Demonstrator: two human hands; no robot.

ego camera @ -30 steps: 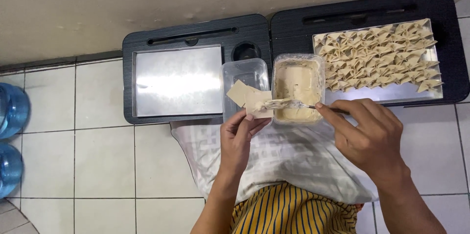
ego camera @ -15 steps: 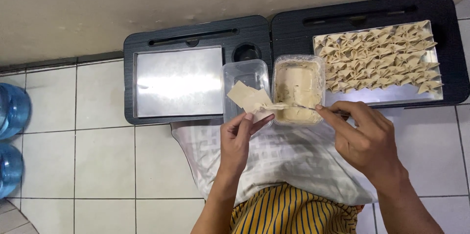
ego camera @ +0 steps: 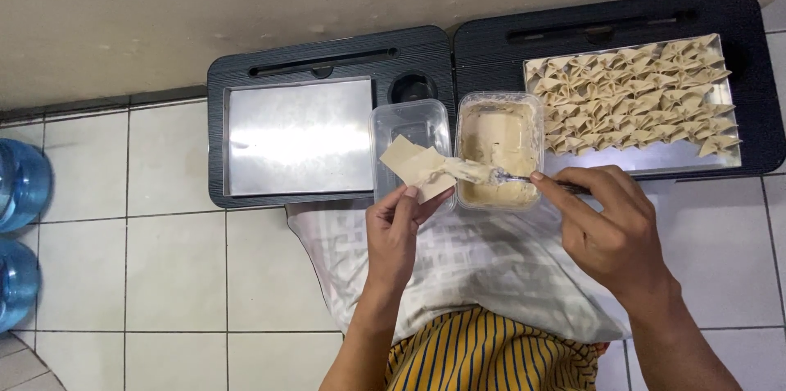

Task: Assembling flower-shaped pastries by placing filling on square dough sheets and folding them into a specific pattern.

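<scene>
My left hand (ego camera: pixel 396 231) pinches a pale square dough wrapper (ego camera: pixel 413 166) and holds it up over a clear plastic tub (ego camera: pixel 407 122). My right hand (ego camera: pixel 606 231) grips a metal spoon (ego camera: pixel 516 179) whose tip, loaded with beige filling, touches the wrapper. Just behind the spoon stands a second clear tub (ego camera: pixel 499 145) holding more of the beige filling. A metal tray (ego camera: pixel 647 160) on the right black lap table carries several folded dumplings (ego camera: pixel 634 96).
Two black lap tables (ego camera: pixel 327 55) stand side by side against the wall; the left one bears a bare metal tray (ego camera: pixel 299 135). A white checked cloth (ego camera: pixel 475 264) covers my lap. Blue water bottles (ego camera: pixel 18 186) sit at the left edge on the tiled floor.
The spoon tip has left the filling tub and moved left onto the wrapper, carrying filling. My left hand holds the wrapper in nearly the same spot.
</scene>
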